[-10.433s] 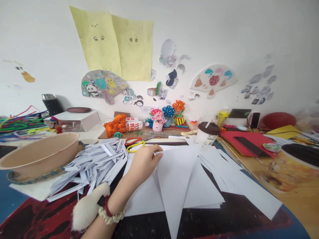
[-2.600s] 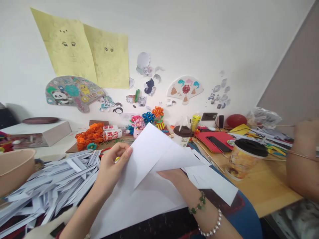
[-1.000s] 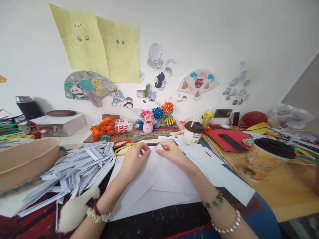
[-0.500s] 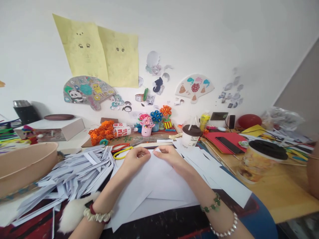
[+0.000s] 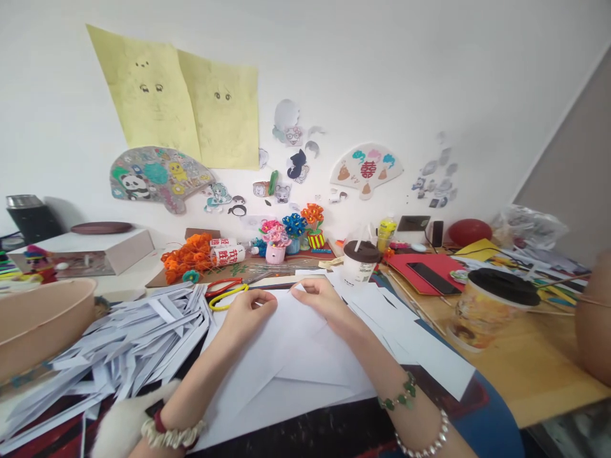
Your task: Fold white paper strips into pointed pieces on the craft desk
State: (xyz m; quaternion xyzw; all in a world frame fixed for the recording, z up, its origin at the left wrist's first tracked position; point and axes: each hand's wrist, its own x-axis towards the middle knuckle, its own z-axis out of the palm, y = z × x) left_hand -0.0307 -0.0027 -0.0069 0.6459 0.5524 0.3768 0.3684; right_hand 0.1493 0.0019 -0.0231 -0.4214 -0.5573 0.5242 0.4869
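Paper (image 5: 267, 356) lies below the fingers; right hand (image 5: 324, 304) pinches its far corner, perhaps for control. Left hand (image 5: 247, 317) curls nearby, perhaps steadying; its grip I cannot tell.

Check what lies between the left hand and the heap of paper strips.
In the head view, a yellow handle loop and some white paper lie between the left hand and the heap.
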